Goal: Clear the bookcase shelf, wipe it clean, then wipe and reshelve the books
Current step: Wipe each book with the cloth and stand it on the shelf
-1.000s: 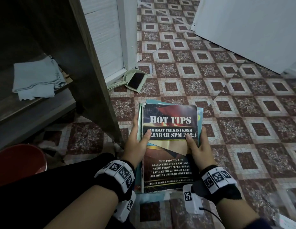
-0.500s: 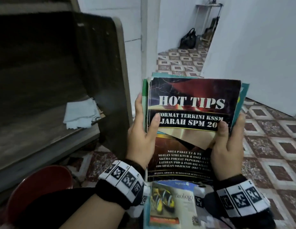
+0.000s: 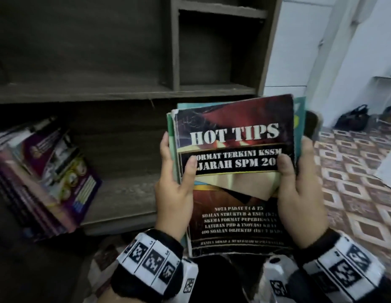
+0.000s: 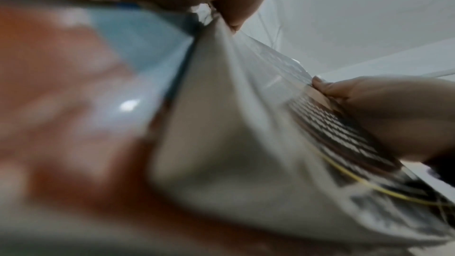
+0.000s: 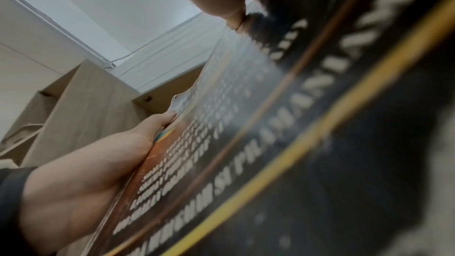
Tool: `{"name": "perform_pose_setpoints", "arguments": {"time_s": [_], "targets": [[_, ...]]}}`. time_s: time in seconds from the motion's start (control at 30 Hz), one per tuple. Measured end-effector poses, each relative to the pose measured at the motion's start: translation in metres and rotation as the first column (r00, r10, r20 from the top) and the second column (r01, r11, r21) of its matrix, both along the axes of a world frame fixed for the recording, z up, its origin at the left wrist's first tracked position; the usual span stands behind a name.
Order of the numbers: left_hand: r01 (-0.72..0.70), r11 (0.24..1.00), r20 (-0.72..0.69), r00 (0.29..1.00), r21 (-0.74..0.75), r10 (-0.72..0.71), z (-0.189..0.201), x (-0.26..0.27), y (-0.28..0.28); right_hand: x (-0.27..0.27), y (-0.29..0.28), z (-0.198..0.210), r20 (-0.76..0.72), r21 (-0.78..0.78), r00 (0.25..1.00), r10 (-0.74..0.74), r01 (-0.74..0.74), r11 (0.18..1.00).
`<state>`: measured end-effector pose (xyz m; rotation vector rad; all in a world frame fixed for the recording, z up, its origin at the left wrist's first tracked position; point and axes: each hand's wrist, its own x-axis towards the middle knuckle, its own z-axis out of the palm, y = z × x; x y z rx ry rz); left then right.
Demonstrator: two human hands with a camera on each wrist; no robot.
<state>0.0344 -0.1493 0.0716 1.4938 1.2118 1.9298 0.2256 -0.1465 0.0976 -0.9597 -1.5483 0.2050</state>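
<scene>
Both hands hold a stack of books [image 3: 233, 162] in front of the dark bookcase [image 3: 124, 92], topped by a black and red "HOT TIPS" book. My left hand [image 3: 174, 182] grips the stack's left edge, thumb on the cover. On the right edge my right hand [image 3: 299, 193] grips likewise, thumb on the cover. The stack [image 5: 283, 133] fills the right wrist view, where the left hand [image 5: 81, 178] shows at its edge. In the blurred left wrist view the stack's pages [image 4: 234, 124] show, with the right hand [image 4: 384, 116] on the far side.
Several purple-covered books [image 3: 48, 176] lean on the lower shelf at the left. The upper compartments [image 3: 216, 51] hold nothing. To the right lies patterned tile floor [image 3: 354, 182], with dark bags [image 3: 354, 121] by the white wall.
The stack has been lifted off the floor and carried up to the bookcase. The view has swung from the floor to the shelves. Both hands keep their grip.
</scene>
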Motion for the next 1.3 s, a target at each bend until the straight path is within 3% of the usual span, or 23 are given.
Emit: {"name": "perform_pose_setpoints", "arguments": {"time_s": [0.1,0.23,0.47,0.67,0.93,1.1,1.3], "targets": [[-0.122,0.989,0.047,0.991,-0.078,0.126,-0.021,-0.044,0.000,-0.049,0.025,-0.011,-0.005,-0.133,0.990,0.141,-0.140,0.981],[-0.226,0.935,0.034,0.969,-0.272,0.244,-0.060,-0.089,0.020,-0.097,0.082,-0.046,-0.006,-0.379,0.963,0.269,-0.251,0.891],[-0.132,0.770,0.040,0.979,-0.624,0.200,-0.152,-0.135,0.097,-0.139,0.192,-0.151,0.086,-0.786,0.966,0.246,-0.086,0.612],[-0.029,0.634,0.052,0.993,-0.773,0.109,-0.190,-0.149,0.155,-0.143,0.249,-0.189,0.200,-0.891,0.946,0.256,0.067,0.450],[0.117,0.598,0.274,0.945,-0.793,0.178,-0.223,-0.173,0.205,-0.147,0.290,-0.199,0.288,-0.887,0.926,0.243,0.163,0.431],[0.028,0.552,0.141,0.976,-0.833,0.164,-0.228,-0.175,0.215,-0.146,0.295,-0.193,0.448,-0.840,0.844,0.296,0.284,0.463],[-0.111,0.524,-0.124,0.992,-0.845,0.011,-0.196,-0.163,0.193,-0.126,0.292,-0.178,0.672,-0.662,0.710,0.211,0.447,0.602]]}}
